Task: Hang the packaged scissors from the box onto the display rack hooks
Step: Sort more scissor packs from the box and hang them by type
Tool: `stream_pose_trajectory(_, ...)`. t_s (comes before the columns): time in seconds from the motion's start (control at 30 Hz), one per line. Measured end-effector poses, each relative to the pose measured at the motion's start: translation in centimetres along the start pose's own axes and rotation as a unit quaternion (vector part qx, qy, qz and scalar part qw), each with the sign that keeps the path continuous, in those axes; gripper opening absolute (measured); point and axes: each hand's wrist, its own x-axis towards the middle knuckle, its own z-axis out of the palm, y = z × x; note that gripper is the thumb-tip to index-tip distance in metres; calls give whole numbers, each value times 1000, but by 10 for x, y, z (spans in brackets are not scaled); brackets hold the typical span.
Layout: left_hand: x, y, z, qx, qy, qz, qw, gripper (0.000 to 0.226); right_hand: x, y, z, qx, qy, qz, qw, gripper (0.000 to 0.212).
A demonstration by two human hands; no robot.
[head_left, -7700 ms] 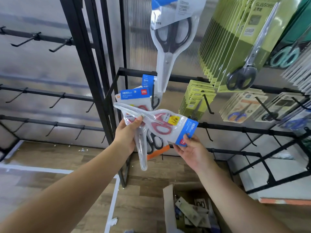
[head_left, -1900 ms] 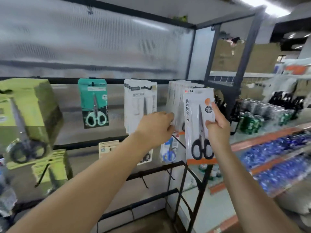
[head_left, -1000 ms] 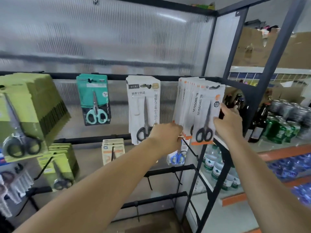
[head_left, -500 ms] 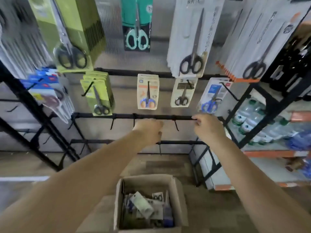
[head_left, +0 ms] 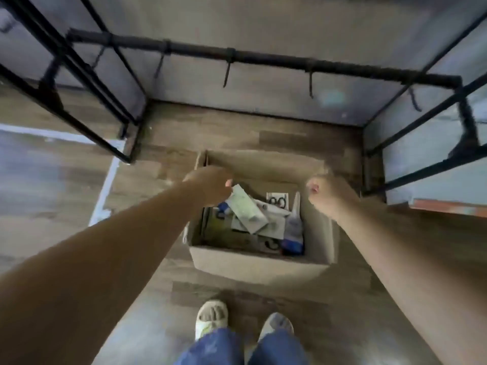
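Whole frame motion-blurred. Left hand (head_left: 209, 184) hid the far-left corner of the box (head_left: 257, 264); whether its fingers touched the pale packet (head_left: 246, 210) below was unclear. Packets in the box were jumbled, print unreadable. Rack bar (head_left: 263, 57) ran off the left edge; both forearms were cut by the near edge.

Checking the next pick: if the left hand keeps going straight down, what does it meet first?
Probably the pale green package atop the pile in the box; the left hand looks just above it, though depth is unclear.
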Motion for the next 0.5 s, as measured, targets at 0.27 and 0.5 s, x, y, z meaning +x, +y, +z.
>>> stream_pose_trajectory(0.27, 155, -49, 235, -89, 3, -69, 994, 30, 137, 63, 242, 133, -62, 13, 989, 25)
stream_pose_trajectory(0.5, 216, -83, 262, -112, 7, -130, 985, 25, 224, 25, 297, 209, -167, 55, 962, 99)
